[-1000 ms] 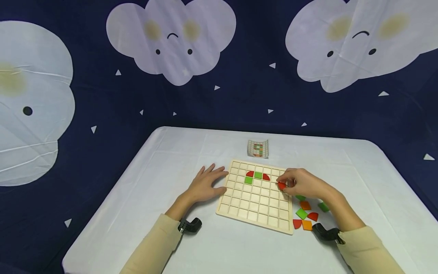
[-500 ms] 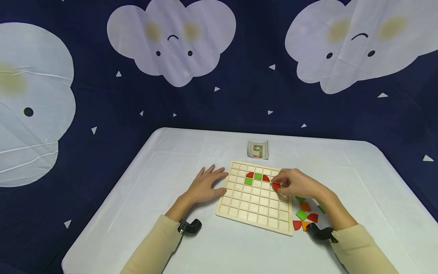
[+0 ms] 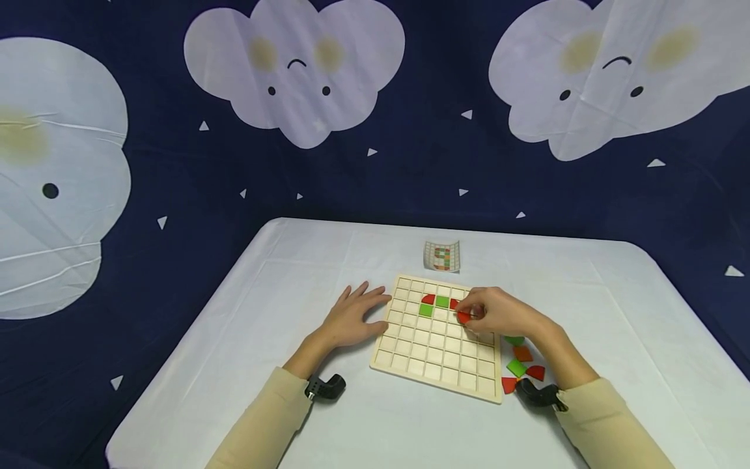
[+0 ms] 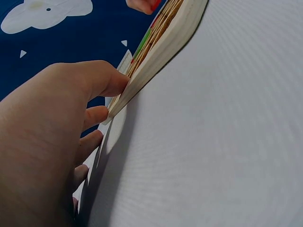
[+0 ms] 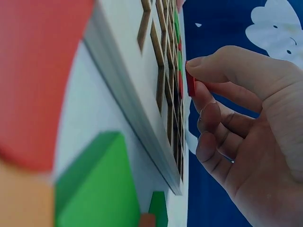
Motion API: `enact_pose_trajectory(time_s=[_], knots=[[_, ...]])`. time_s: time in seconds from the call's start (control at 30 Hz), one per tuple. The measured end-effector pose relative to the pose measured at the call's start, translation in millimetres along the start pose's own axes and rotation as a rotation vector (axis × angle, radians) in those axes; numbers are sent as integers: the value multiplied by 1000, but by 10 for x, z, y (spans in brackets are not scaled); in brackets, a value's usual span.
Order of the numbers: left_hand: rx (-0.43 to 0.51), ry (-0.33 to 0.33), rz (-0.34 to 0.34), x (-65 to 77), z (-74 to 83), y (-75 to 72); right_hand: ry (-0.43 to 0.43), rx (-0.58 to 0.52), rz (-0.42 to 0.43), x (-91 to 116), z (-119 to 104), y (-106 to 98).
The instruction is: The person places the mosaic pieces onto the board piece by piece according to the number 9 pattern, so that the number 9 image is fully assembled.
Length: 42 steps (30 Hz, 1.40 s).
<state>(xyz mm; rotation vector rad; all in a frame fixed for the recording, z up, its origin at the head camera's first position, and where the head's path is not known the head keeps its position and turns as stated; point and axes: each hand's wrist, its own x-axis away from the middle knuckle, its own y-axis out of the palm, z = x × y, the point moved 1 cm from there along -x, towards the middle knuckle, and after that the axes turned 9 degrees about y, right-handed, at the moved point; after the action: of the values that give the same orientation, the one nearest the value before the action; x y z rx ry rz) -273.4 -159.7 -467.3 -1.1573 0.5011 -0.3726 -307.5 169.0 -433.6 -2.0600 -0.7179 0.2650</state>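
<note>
A pale wooden grid board [image 3: 436,339] lies on the white table, two green squares and two red quarter-rounds set in its upper cells. My right hand [image 3: 502,312] pinches a red quarter-round tile [image 3: 463,318] between thumb and forefinger, over the board just below the upper right red piece. In the right wrist view the held tile [image 5: 190,79] stands edge-on near the board's surface. My left hand [image 3: 351,317] rests at the board's left edge with fingers spread; in the left wrist view its thumb and forefinger touch the rim [image 4: 156,60].
Right of the board lie loose tiles: green squares [image 3: 516,368], an orange square [image 3: 523,354] and red quarter-rounds [image 3: 536,372]. A small printed pattern card [image 3: 442,256] lies behind the board. A dark curtain with clouds [image 3: 351,182] hangs beyond the table.
My right hand has moved left across the board with the red quarter-round tile, from its right edge toward the placed red piece. The left hand has stayed in place.
</note>
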Motion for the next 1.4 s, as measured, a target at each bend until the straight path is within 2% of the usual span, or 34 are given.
enact_pose_trajectory(time_s=[0.43,0.63,0.8,1.07,1.4], knots=[[-1,-2,-1,-3,-8,2,-43,-63,-29,-112,-97,82],[-5,-5,-5,0,-8,-2,-43,-55,-38,-173,-176,110],[-1,-5,-1,4,3,-9,-79,-42,-34,-212,-249,127],[-5,-9,-13,-7,13,-4,-70,-35,-49,-264,-304,161],[-7,-4,-13,-11,-3,1,-112,4,-40,-356,-366,238]])
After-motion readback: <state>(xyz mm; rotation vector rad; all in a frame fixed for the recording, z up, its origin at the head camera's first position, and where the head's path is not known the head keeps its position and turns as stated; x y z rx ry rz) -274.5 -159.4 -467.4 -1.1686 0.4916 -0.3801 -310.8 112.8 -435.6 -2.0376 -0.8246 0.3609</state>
